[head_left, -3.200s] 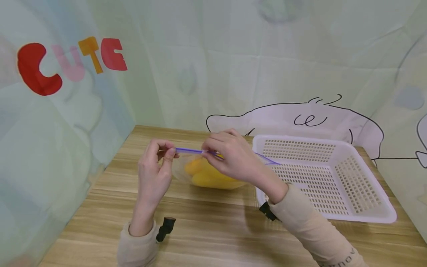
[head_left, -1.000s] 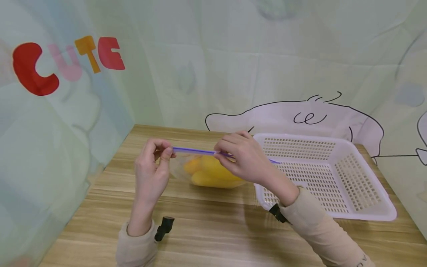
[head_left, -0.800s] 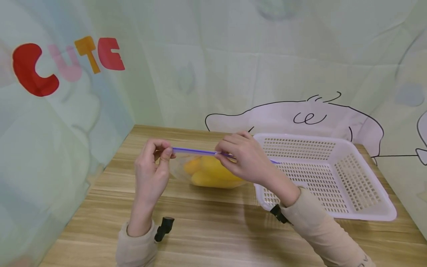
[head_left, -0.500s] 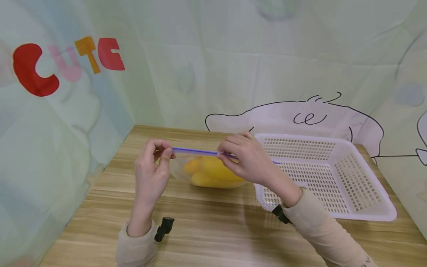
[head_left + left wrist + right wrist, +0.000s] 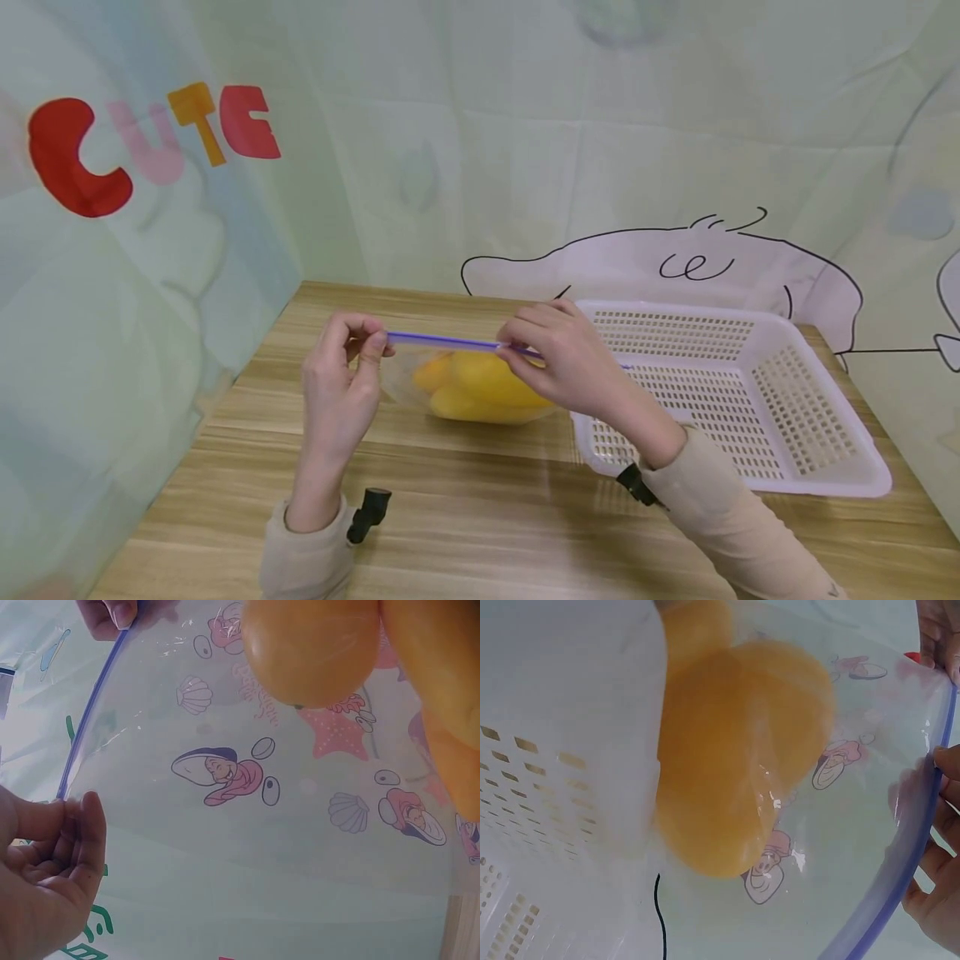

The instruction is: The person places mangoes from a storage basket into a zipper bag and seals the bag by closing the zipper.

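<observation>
A clear zip bag printed with cartoon shells hangs low over the table, with several smooth yellow-orange fruits inside. Along its top runs a purple-blue zip strip. My left hand pinches the strip's left end between thumb and fingers. Farther along the same strip, my right hand pinches it with thumb and fingertips. Between the hands the strip is pulled straight; beyond the right hand its end reaches over the basket. In the right wrist view the fruits lie at the bag's bottom, partly behind the basket wall.
A white perforated plastic basket stands to the right on the wood-grain table, its near left side beside the bag. Printed cloth surrounds the table at the back and left. Dark wrist cameras sit at both cuffs.
My right hand has slid rightward along the zip strip, lengthening the straight stretch between the hands. The left hand keeps its pinch at the end, slightly farther left than at first.
</observation>
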`<action>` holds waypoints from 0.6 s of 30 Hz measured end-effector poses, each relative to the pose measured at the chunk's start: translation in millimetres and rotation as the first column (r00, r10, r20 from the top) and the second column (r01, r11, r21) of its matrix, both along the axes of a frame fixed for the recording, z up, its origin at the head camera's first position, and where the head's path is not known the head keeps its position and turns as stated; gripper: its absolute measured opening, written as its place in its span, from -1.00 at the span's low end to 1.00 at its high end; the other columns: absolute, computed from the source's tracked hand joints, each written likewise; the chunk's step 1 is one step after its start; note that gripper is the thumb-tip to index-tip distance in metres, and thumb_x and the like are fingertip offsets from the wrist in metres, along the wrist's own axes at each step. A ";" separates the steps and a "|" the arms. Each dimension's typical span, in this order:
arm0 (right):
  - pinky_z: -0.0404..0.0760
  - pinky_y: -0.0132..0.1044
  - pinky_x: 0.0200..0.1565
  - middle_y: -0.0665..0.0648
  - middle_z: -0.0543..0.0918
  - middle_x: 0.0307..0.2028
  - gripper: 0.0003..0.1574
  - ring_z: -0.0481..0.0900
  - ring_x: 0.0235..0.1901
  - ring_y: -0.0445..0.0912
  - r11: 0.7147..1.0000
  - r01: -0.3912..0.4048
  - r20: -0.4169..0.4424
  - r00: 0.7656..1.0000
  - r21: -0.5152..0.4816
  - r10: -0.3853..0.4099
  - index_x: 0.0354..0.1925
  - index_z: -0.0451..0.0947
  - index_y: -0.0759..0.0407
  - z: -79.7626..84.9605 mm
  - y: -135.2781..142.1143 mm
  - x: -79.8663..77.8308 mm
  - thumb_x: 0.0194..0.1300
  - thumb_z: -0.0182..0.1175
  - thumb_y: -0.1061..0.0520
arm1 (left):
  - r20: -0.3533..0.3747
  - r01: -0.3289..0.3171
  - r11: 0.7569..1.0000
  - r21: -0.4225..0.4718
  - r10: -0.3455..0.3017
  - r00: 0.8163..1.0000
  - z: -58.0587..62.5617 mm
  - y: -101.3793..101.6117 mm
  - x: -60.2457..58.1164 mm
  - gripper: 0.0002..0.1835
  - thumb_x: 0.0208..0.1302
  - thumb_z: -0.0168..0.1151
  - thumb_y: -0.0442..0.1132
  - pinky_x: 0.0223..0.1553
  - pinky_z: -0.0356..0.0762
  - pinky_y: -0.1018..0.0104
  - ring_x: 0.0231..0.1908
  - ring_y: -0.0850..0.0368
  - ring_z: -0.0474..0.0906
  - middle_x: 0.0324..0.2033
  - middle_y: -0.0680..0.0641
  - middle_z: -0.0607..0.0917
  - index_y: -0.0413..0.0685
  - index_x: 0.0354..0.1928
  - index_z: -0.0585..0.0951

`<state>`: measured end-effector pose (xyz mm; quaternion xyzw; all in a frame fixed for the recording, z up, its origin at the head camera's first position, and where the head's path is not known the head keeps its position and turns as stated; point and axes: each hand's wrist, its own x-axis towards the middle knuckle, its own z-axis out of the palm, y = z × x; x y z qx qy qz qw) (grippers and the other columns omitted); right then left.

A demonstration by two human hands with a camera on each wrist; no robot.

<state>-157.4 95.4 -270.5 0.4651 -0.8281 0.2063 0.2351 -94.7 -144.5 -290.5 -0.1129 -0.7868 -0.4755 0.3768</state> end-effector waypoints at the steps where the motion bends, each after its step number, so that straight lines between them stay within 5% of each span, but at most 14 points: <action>1: 0.46 -0.20 -0.05 -0.10 0.63 -0.43 -0.90 0.54 -0.36 -0.23 1.000 0.000 0.000 1.000 -0.001 0.000 -0.34 0.60 0.03 0.0 0.4 0.1 0.29 0.21 0.07 | -0.001 0.000 1.000 0.000 0.000 1.000 -0.1 -0.1 0.0 -0.93 0.29 0.12 -0.48 -0.21 0.55 0.70 -0.39 0.44 0.52 -0.40 -0.21 0.59 -0.43 -0.28 0.49; 18: 0.40 -0.25 -0.17 -0.10 0.63 -0.44 -0.92 0.52 -0.36 -0.23 1.000 0.027 0.013 1.000 0.003 -0.027 -0.34 0.61 0.04 -4.2 9.2 1.2 0.29 0.22 0.09 | 0.008 0.000 1.000 0.001 0.000 1.000 -0.1 -1.0 0.0 -0.92 0.29 0.12 -0.48 -0.20 0.54 0.71 -0.38 0.46 0.52 -0.39 -0.22 0.59 -0.43 -0.28 0.49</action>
